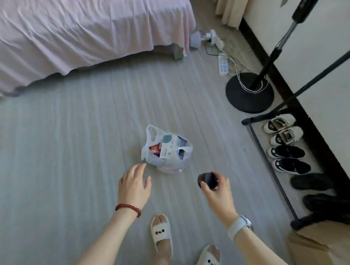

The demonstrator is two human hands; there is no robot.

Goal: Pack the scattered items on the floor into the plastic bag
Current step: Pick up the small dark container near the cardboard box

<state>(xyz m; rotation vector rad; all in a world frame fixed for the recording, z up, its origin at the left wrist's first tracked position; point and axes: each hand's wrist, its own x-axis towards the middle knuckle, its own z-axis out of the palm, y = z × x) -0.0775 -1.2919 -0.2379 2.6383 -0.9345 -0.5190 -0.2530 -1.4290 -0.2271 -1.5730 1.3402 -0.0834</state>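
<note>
White, thin plastic makes up the plastic bag (166, 150), which sits on the grey floor (68, 167) near the middle of the view, mouth up and handles slack, with several packets already showing inside. At about five o'clock from it, the right hand (217, 192) holds a small dark round object (207, 180), thumb and fingertips pinched around its rim; what the object is cannot be told. At about seven o'clock from the bag, the left hand (133, 185) hangs empty, fingers loosely spread, fingertips just beside the bag's near edge.

No other loose item shows on the open floor, so this looks like a late, perhaps final, deposit. The next move likely calls for the left hand to catch a handle and hold the mouth wide while the right carries the object toward eleven o'clock and drops it in.
</note>
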